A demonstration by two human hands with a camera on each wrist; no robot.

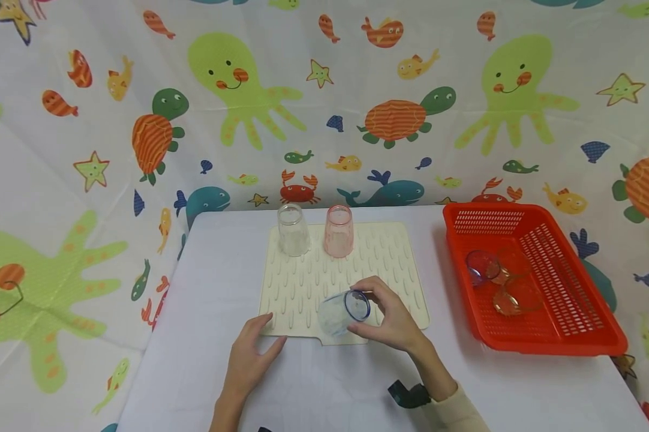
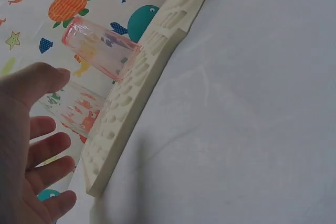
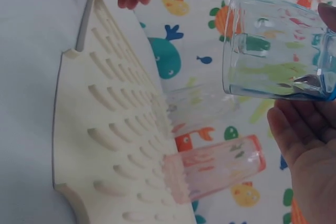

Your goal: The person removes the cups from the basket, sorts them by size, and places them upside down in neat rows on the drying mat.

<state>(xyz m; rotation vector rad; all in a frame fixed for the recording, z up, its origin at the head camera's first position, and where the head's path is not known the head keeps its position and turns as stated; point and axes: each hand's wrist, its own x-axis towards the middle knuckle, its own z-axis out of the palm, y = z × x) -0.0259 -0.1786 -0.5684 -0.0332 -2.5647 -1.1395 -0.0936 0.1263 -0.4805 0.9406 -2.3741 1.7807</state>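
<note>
My right hand (image 1: 389, 318) grips a clear glass with a blue rim (image 1: 335, 315) between thumb and fingers. The glass is tilted above the front of a cream drying mat with raised ridges (image 1: 381, 246), and the right wrist view has it apart from the mat. My left hand (image 1: 249, 360) is at the mat's front left corner, thumb and fingers spread, holding nothing. Toward the back of the mat stand a clear glass (image 1: 294, 234) and a pink-tinted glass (image 1: 339, 234), side by side.
On the right of the white-covered table sits a red plastic basket (image 1: 551, 346). Inside lie a glass with a blue-purple tint (image 1: 482, 268) and orange-tinted glasses (image 1: 513, 297). A sheet printed with sea animals (image 1: 324, 120) hangs behind the table.
</note>
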